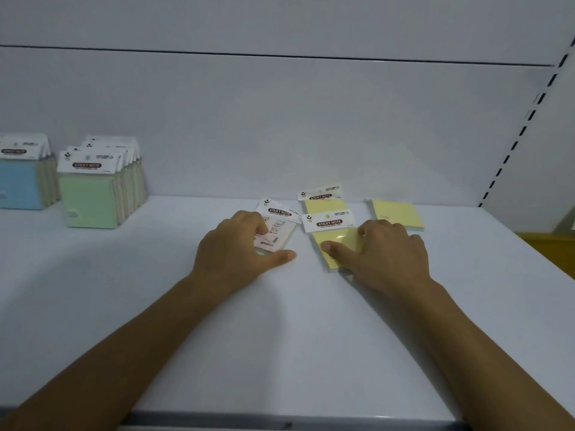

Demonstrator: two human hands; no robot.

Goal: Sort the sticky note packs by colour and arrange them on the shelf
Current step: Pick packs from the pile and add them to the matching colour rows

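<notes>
On the white shelf [155, 290], a pink sticky note pack [280, 227] lies flat at centre; my left hand [239, 247] curls its fingers over the pack with the thumb along its near edge. A yellow pack [334, 234] lies just to the right; my right hand [382, 253] grips it, thumb on its top face and fingers round its right side. Another yellow pack [323, 200] lies behind it. A third yellow pack [395, 213] lies to the far right. A row of green-fronted packs [93, 194] and a row of blue-fronted packs [21, 181] stand upright at the back left.
The shelf's white back panel [280, 126] rises behind the packs. A slotted upright [522, 129] runs along the right side. Something yellow [547, 244] shows past the shelf's right edge. The shelf's front lip [280, 421] is at the bottom.
</notes>
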